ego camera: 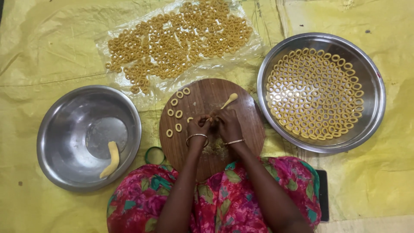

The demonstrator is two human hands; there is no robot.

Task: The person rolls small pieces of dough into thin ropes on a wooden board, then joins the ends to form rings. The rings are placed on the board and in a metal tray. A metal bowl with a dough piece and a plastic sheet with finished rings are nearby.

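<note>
My left hand and my right hand meet over a round wooden board, fingertips pinched together on a thin strip of yellow dough whose free end lies toward the board's top. Several small dough rings lie on the board's left side, just left of my left hand. Both wrists wear metal bangles.
A steel bowl at the left holds one dough roll. A wide steel plate at the right is packed with dough rings. A clear plastic sheet with many rings lies beyond the board. A green ring sits by the bowl.
</note>
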